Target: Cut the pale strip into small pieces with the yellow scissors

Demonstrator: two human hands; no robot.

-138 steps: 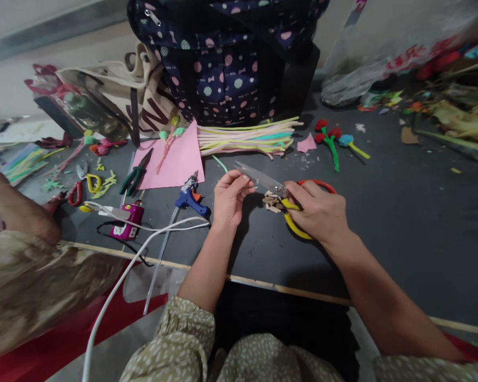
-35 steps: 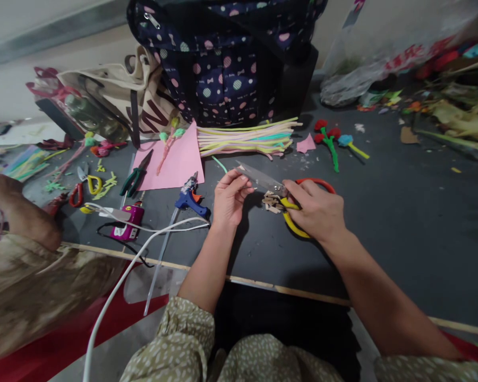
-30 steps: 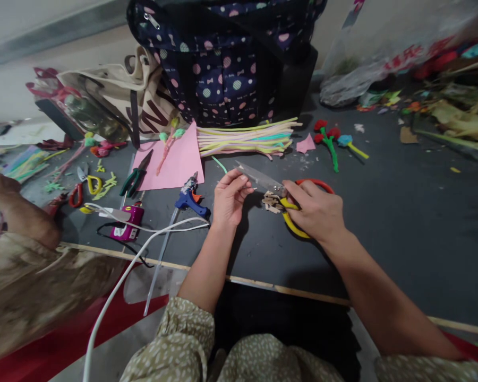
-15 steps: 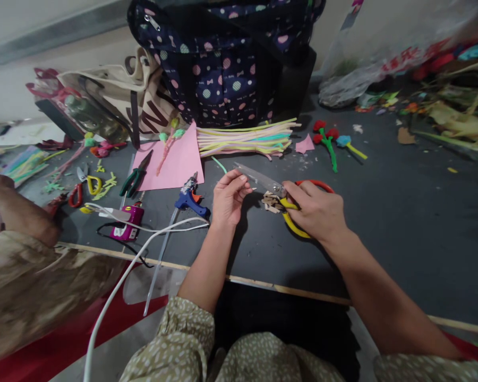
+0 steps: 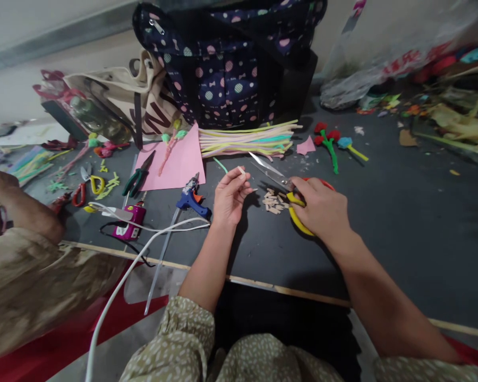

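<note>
My left hand [image 5: 231, 196] is closed in a pinch around a small pale strip [image 5: 241, 171], whose end sticks up between thumb and fingertips. My right hand [image 5: 322, 204] grips scissors [image 5: 301, 222] with yellow and red handles. Their blades point up and left, slightly parted, just right of my left fingertips and not touching the strip. Below the blades lies a small heap of short pale cut pieces [image 5: 274, 202] on the dark table. A thin green stem [image 5: 220, 165] shows behind my left hand; whether it is held I cannot tell.
A blue glue gun [image 5: 191, 202] lies left of my left hand, its white cable crossing the table edge. Behind are fuzzy stems [image 5: 247, 140], pink paper [image 5: 175, 167], dark-handled pliers [image 5: 137, 178], a polka-dot bag [image 5: 227, 74] and red fuzzy flowers [image 5: 327, 138]. A co-worker's arm [image 5: 27, 209] rests at left.
The scissor blades have parted and shifted slightly right, away from my left hand. The pale strip now shows above my left fingertips, and more of the heap is visible.
</note>
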